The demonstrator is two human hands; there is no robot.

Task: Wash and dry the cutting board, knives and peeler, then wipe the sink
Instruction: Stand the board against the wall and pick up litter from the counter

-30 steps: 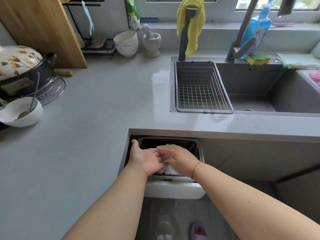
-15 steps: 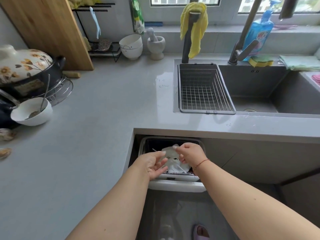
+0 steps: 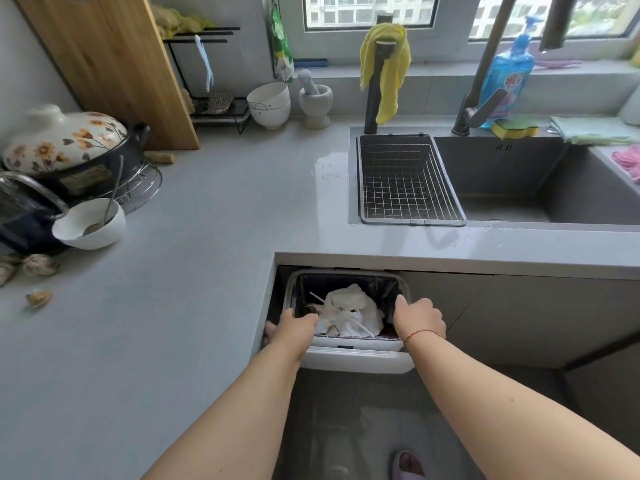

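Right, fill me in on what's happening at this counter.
A person stands at the corner of the counter with both hands on a white bin tucked under it. The left hand grips the bin's left rim and the right hand grips the right rim. Crumpled white paper lies inside on the black liner. Up top, the sink and its wire basket hold no dishes, and the wooden cutting board leans against the wall.
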